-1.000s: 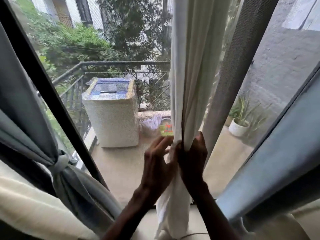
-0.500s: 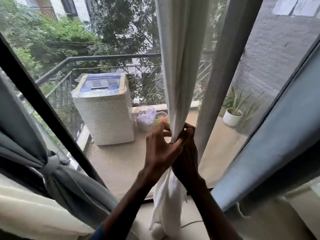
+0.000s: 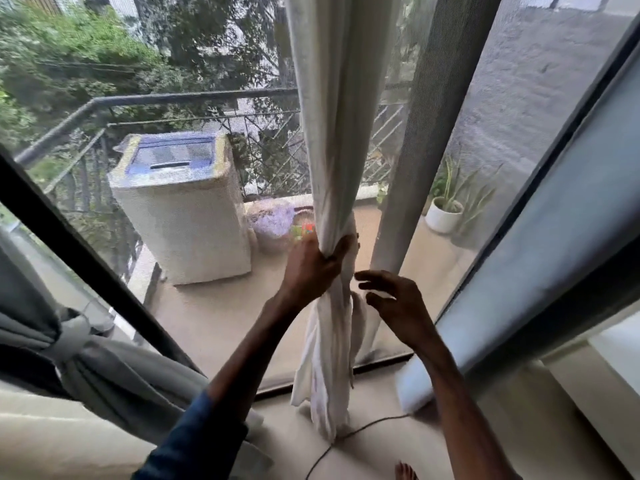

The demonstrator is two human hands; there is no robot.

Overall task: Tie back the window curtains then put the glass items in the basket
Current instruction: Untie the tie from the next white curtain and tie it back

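– Curtain in the middle looks soft, right?
– Yes. It is white and hangs down the middle of the window, and its end reaches the floor. It is thin cloth. It bends and bunches easily. It will not break, but I think it can slip out.
– Who holds it?
– The left hand has its grip clamped round the bunched part, low down. The right hand is just beside the cloth, its grip apart, holding nothing.
– Where is best to hold?
– Right at that bunch, I think. The loose end below can wrap round it.
– What else is near?
– A grey curtain on the left is already tied with a knot. A blue-grey curtain hangs on the right. A dark cord lies on the floor by the white end, near a bare foot. It could get caught. Outside stand a washing machine and a potted plant.
– And the glass things and basket?
– I cannot see them here.
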